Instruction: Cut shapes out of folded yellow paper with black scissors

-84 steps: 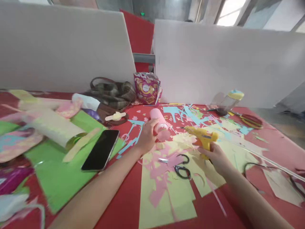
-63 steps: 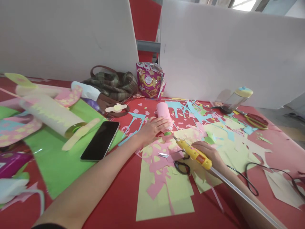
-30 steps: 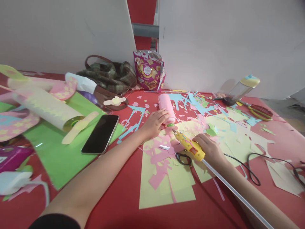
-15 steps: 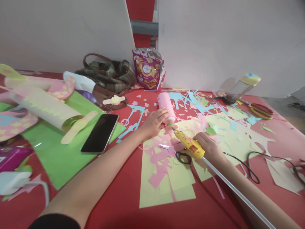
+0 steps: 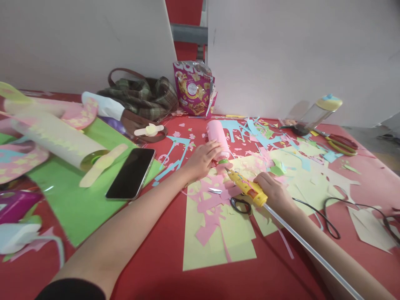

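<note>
Nearest, in front of the smooth pink cylindrical bottle (image 5: 215, 131), pale-yellow paper sheets (image 5: 200, 254) bear black-handled metal scissors (image 5: 233, 204) on the red counter (image 5: 150, 250). To the bottle's near right, the right hand (image 5: 273, 189) has its fingers wrapped round a yellow plastic glue gun (image 5: 250, 188), a clear glue stick (image 5: 303, 239) trailing behind. Its nozzle points at the bottle's green neck ring (image 5: 223, 161); contact is too small to tell. The step looks like gluing at that neck, calling for a steady tip. The bottle lies on its side, neck toward the wearer, long axis running away and slightly left. The left hand (image 5: 203, 158) curls its fingers, close together, over the bottle. Beyond it stands a purple foil snack bag (image 5: 193, 89).
</note>
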Available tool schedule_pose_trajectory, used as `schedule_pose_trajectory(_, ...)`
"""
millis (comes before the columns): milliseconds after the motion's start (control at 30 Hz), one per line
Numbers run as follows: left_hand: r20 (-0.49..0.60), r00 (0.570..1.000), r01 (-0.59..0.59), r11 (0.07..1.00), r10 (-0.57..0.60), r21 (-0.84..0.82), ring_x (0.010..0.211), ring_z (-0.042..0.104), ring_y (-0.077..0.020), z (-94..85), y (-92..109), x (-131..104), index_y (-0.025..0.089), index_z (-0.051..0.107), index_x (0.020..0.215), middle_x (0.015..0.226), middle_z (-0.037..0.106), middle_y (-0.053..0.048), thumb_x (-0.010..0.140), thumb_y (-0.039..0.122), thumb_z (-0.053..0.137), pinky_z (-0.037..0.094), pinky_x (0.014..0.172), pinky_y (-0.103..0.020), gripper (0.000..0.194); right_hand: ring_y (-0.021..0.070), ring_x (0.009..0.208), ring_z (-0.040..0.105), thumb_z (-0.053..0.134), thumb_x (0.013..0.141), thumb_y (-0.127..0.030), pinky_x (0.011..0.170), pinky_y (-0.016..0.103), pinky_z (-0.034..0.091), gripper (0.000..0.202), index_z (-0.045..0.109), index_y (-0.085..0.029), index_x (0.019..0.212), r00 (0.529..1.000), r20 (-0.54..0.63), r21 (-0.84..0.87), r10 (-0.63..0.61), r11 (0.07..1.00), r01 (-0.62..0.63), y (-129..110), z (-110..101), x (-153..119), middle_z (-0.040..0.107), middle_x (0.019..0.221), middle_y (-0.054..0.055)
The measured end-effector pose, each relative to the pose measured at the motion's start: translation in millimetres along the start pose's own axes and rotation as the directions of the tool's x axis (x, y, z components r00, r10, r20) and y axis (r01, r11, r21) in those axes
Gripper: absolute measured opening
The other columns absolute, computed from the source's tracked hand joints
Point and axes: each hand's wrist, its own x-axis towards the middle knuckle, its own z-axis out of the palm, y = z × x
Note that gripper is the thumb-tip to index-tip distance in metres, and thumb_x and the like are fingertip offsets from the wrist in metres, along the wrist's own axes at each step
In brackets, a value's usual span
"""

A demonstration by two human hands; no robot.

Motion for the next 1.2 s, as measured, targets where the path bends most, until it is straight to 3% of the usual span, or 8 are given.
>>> schedule_pose_trajectory(533, -0.013, 1.000, -0.021, 1.000, 0.021, -0.014, 0.119, 0.027, -0.0234, -0.1, -0.8, 1.3, 0.023, 0.026, 0.118, 0.121, 0.038, -0.008, 0.066, -0.003, 0.034, 0.030, 0.092, -0.042, 0.058, 0.0143, 0.054, 0.043, 0.039, 0.079, -0.023, 0.049, 0.024, 0.034, 0.015, 0.049, -0.016, 0.069, 0.998, 0.054, -0.120, -0.010, 0.993, 0.016, 0.2, 1.0, 1.3, 0.050, 0.066, 0.005)
schedule_pose_trajectory(733, -0.023, 1.000, -0.002, 1.000, 0.001, -0.021, 0.119, 0.028, -0.0233, 0.6, -0.5, 0.9, 0.023, 0.027, 0.118, 0.121, 0.039, -0.008, 0.068, -0.002, 0.033, 0.031, 0.092, -0.042, 0.057, 0.0151, 0.056, 0.047, 0.038, 0.079, -0.016, 0.054, 0.025, 0.036, 0.016, 0.051, -0.016, 0.070, 0.996, -0.021, -0.168, -0.081, 0.983, 0.077, 0.9, -2.5, 2.5, 0.052, 0.064, 0.006)
schedule_pose_trajectory(900, -0.023, 1.000, 0.011, 1.000, -0.011, -0.015, 0.120, 0.027, -0.0228, 1.7, 0.1, 0.0, 0.022, 0.029, 0.119, 0.122, 0.039, -0.008, 0.069, -0.001, 0.033, 0.031, 0.092, -0.042, 0.055, 0.0181, 0.066, 0.053, 0.042, 0.078, -0.017, 0.055, 0.027, 0.039, 0.012, 0.051, -0.015, 0.086, 0.985, -0.158, -0.139, -0.066, 0.989, 0.044, 2.2, -6.1, -0.9, 0.056, 0.080, 0.010)
schedule_pose_trajectory(1000, -0.017, 1.000, 0.010, 1.000, -0.010, 0.001, 0.120, 0.027, -0.0221, 1.1, 0.6, -0.3, 0.021, 0.029, 0.120, 0.122, 0.039, -0.009, 0.070, -0.001, 0.032, 0.031, 0.092, -0.040, 0.054, 0.0200, 0.076, 0.054, 0.041, 0.079, -0.019, 0.058, 0.028, 0.041, 0.017, 0.050, -0.015, 0.093, 0.971, -0.238, -0.029, 0.020, 0.999, -0.028, 2.3, -8.1, -2.4, 0.054, 0.088, 0.013)
schedule_pose_trajectory(1067, -0.016, 1.000, 0.007, 1.000, -0.007, 0.014, 0.120, 0.027, -0.0221, 0.5, 1.2, -0.4, 0.021, 0.028, 0.121, 0.122, 0.040, -0.009, 0.070, -0.001, 0.032, 0.030, 0.092, -0.040, 0.055, 0.0209, 0.076, 0.055, 0.045, 0.077, -0.026, 0.058, 0.029, 0.042, 0.018, 0.051, -0.017, 0.091, 0.942, -0.265, 0.071, 0.207, 0.978, -0.195, 3.5, -9.8, -1.9, 0.055, 0.087, 0.012)
schedule_pose_trajectory(1200, -0.020, 1.000, -0.003, 0.999, 0.003, 0.032, 0.120, 0.027, -0.0228, -1.1, 2.6, -0.5, 0.020, 0.027, 0.121, 0.123, 0.040, -0.009, 0.069, -0.001, 0.033, 0.030, 0.091, -0.039, 0.057, 0.0185, 0.048, 0.052, 0.055, 0.065, -0.044, 0.042, 0.028, 0.038, 0.029, 0.054, -0.018, 0.075, 0.786, -0.185, 0.172, 0.589, 0.807, -0.565, 16.0, -12.6, 1.8, 0.056, 0.055, 0.003)
